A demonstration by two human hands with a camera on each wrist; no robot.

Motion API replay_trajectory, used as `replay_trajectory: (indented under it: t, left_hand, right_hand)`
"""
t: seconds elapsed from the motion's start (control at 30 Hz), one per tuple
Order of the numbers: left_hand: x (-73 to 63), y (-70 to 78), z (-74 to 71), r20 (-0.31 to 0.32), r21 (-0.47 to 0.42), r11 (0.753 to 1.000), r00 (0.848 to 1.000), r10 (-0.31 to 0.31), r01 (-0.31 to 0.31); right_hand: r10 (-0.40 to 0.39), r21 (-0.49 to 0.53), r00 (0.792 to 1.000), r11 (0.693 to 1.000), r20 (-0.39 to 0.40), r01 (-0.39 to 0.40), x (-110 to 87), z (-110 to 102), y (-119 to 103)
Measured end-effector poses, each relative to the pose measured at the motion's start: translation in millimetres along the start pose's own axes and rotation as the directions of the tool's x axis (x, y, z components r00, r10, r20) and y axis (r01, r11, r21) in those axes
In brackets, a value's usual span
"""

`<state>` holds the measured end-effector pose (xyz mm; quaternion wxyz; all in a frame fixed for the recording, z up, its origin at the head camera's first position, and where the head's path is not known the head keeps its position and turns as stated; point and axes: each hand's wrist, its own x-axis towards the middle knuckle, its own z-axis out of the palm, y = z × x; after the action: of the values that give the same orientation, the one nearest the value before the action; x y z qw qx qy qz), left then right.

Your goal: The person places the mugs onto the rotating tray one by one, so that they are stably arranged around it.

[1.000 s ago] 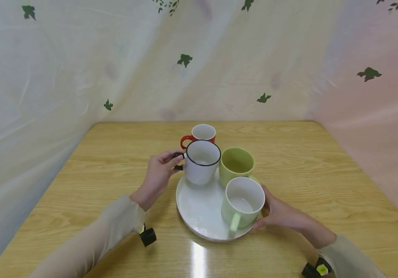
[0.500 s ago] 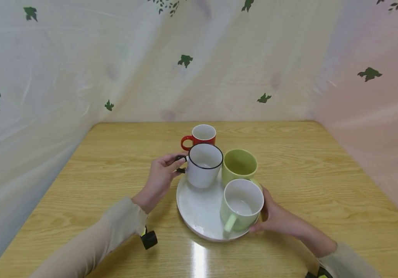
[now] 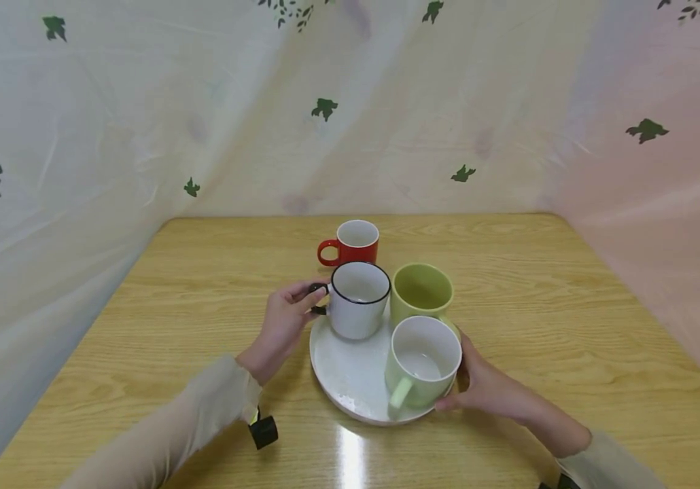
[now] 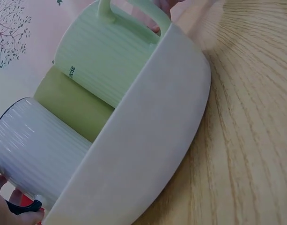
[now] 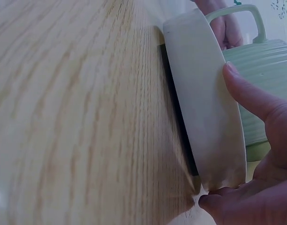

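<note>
At the far left of the tray (image 3: 348, 384), fingers of the left hand (image 3: 281, 322) pinch the handle (image 3: 319, 310) of the white mug (image 3: 359, 319); the right hand (image 3: 486, 385) grips the tray's right rim. Best settled level, clear of the olive mug (image 3: 421, 292).

Pale backdrop (image 3: 387, 153) with green motifs, wood-grain table (image 3: 570, 326), bright reflection (image 3: 351, 458)

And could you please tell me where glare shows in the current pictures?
Head view: a white streak on the brown wood-grain table, nearer the wearer than the round white dish; left wrist: glints on the white cylindrical mug with black rim; right wrist: a bright spot at the left edge.
</note>
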<state>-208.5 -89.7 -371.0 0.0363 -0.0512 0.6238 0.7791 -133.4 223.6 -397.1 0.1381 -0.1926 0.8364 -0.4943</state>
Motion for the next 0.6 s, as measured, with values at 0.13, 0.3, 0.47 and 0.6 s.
replay_trajectory:
  t: [0.13, 0.3, 0.47, 0.6]
  left_hand:
    - [-1.1, -2.3, 1.4, -0.018, 0.021, 1.000, 1.000, -0.006, 0.006]
    - [-3.1, -4.0, 2.6, -0.034, 0.060, 0.998, 0.999, -0.015, 0.018]
    - [-4.9, -2.9, 3.0, -0.039, 0.130, 0.991, 0.999, -0.002, 0.007]
    - [-5.4, -2.5, 1.2, -0.024, 0.159, 0.987, 0.999, 0.022, -0.018]
  right_hand:
    - [-0.004, -0.007, 1.000, 1.000, -0.005, 0.004, -0.7, 0.1, 0.6]
    - [-0.012, -0.025, 1.000, 1.000, -0.027, 0.011, -2.0, 1.8, 2.3]
    - [-0.024, -0.010, 0.999, 1.000, -0.043, 0.024, -2.9, 3.1, 3.9]
    - [-0.024, -0.018, 0.999, 1.000, -0.043, 0.024, -3.4, 2.5, 3.0]
